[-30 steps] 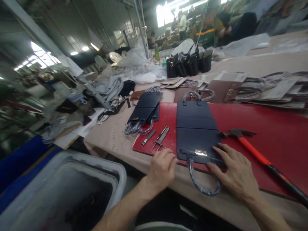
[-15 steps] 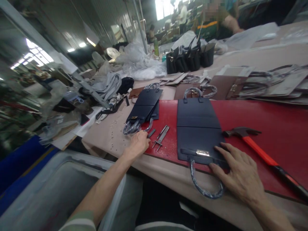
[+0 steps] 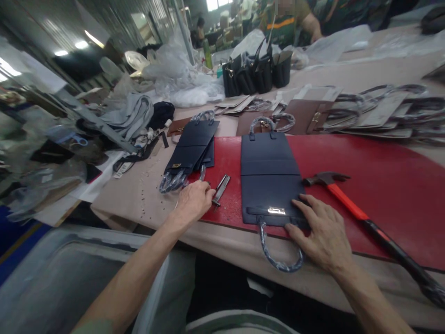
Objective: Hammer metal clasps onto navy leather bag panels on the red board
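- The right hand lies flat, fingers spread, on the near right corner of the navy bag panel. It grips nothing. The panel is spread on the red mat at lower centre.
- The left hand rests knuckles-up at the mat's near left edge, fingers curled beside the metal tools. Whether it grips anything cannot be told.
- A metal clasp sits just left of the right fingertips. The panel's wrapped handle loops over the mat's near edge.
- A hammer with an orange shaft lies just right of the panel, its head toward it.
- A stack of navy panels lies above the left hand, half off the mat.
- Brown panels and finished black bags sit further up the frame.
- The beige table runs diagonally and a grey bin fills the lower left. A co-worker is at the top edge, in a workshop hall.
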`<action>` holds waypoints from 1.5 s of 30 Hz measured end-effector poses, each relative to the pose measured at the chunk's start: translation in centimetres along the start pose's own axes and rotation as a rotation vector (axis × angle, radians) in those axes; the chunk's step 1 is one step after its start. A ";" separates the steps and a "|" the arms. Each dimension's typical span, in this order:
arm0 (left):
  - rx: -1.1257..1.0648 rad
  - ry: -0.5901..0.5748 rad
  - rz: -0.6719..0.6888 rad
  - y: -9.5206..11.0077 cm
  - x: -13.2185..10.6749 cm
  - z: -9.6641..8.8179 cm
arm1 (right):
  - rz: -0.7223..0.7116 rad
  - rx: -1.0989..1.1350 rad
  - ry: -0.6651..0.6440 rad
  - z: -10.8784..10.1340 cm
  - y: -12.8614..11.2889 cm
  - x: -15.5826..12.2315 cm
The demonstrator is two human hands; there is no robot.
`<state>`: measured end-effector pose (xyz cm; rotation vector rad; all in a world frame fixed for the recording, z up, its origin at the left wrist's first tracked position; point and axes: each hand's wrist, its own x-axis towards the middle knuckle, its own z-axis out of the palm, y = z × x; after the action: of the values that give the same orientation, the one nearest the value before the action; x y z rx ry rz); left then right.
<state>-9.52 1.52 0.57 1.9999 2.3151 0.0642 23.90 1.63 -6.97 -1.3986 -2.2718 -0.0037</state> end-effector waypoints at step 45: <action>-1.057 0.414 0.552 5.7 -3.4 8.0 | 0.044 0.046 -0.023 -0.3 -0.6 0.1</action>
<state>-2.66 -1.22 -6.79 1.9468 1.2254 1.4711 23.48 1.40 -6.57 -1.4317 -2.2442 0.0787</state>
